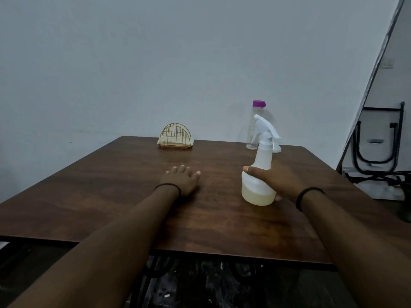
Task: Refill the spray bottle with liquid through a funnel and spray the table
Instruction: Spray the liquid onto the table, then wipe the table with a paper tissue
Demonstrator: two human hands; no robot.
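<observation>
Both forearms reach across the counter (133, 196): my left hand (181, 178) lies flat, fingers spread, holding nothing; at three o'clock my right hand (273, 181) wraps the upright spray bottle (259, 174).

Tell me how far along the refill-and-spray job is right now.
Looks done: the spray bottle has its trigger head on and pale liquid in its lower part. In hand: the right hand grips its body; the left hand rests flat on the table. Left: spraying; no wet patch is discernible.
</observation>
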